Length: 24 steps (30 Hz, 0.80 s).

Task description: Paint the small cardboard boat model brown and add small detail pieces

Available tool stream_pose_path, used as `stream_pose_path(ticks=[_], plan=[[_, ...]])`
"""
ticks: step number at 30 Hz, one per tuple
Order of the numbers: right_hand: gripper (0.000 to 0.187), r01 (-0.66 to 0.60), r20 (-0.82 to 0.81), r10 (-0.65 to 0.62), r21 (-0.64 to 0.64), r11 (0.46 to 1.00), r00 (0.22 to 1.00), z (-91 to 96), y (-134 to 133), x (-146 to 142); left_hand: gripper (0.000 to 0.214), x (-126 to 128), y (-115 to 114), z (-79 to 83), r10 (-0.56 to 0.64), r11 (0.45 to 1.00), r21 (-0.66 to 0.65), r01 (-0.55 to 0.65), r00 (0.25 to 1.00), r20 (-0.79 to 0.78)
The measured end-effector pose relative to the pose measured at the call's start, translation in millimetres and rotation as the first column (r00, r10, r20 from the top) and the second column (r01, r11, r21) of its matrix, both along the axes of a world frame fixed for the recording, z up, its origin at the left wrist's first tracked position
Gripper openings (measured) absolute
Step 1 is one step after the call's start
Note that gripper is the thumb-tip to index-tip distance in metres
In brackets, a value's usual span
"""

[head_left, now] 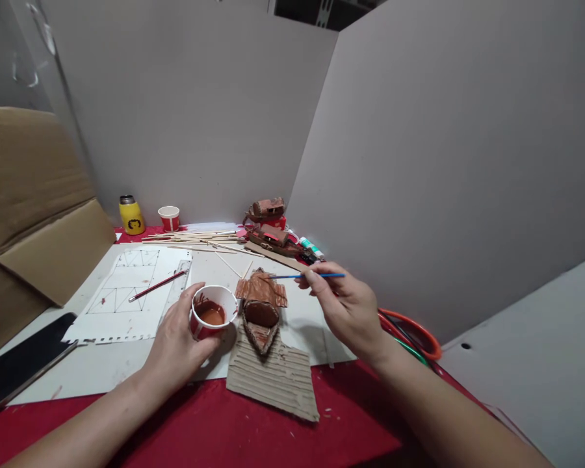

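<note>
My left hand is wrapped round a red and white paper cup with reddish-brown paint inside. In my right hand a thin blue paintbrush is pinched, its tip at the top of a small cardboard model boat. The boat has a curved roof coated in brown paint and a pointed end facing me. Beneath it lies a piece of corrugated cardboard, its ridges showing. Whether the bristles touch the roof I cannot tell for sure.
A drawing sheet with a pencil lies left, beside a dark phone or tablet. Behind are wooden sticks, a yellow bottle, another paper cup and two more model boats. Orange tubing is right; a cardboard box left.
</note>
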State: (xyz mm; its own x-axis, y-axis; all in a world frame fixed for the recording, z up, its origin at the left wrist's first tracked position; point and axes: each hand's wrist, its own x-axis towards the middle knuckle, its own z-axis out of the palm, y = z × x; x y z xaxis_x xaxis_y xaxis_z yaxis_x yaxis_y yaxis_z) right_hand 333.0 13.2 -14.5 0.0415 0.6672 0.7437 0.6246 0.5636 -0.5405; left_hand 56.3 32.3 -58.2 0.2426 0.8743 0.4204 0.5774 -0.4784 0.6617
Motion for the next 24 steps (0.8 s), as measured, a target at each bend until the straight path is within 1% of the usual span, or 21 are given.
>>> stream_pose_path(ticks=[2,5,8,10,12,16,20,22,24], plan=[[0.018,-0.003,0.009,0.003,-0.003,1.000,1.000,-0.4,-2,0,0.069,0,0,-0.9,-0.002,1.000,0.008,0.002,1.000,0.005],[0.017,-0.015,0.015,0.015,-0.003,1.000,1.000,1.5,-18,-2,0.069,0,1,-1.4,-0.002,1.000,0.024,0.002,1.000,0.003],[0.014,-0.006,0.023,0.005,0.036,0.999,1.000,4.3,-27,-5,0.067,1,0,-1.2,-0.005,0.999,0.031,0.005,1.000,0.003],[0.012,0.010,0.043,-0.014,0.087,0.996,0.999,6.2,-23,-8,0.067,1,-1,-1.1,-0.008,0.999,0.034,0.008,1.000,0.004],[0.011,0.012,0.083,-0.022,0.119,0.993,0.996,8.6,-13,-13,0.066,0,-2,-1.0,-0.010,0.999,0.031,0.010,1.000,0.002],[0.013,-0.021,0.207,-0.002,0.108,0.994,0.978,15.8,4,-23,0.067,0,-2,-1.0,-0.014,0.999,0.029,0.014,1.000,-0.003],[0.016,-0.079,0.308,0.045,0.098,0.992,0.950,24.5,1,-33,0.068,0,-1,-0.6,-0.015,0.999,0.037,0.016,1.000,-0.002],[0.015,-0.101,0.335,0.054,0.125,0.987,0.941,28.4,-2,-37,0.069,0,-1,0.2,-0.024,0.999,0.041,0.024,1.000,0.001],[0.014,-0.100,0.349,0.032,0.178,0.979,0.937,31.0,-3,-39,0.069,0,-1,1.3,-0.036,0.998,0.044,0.036,0.999,0.005]])
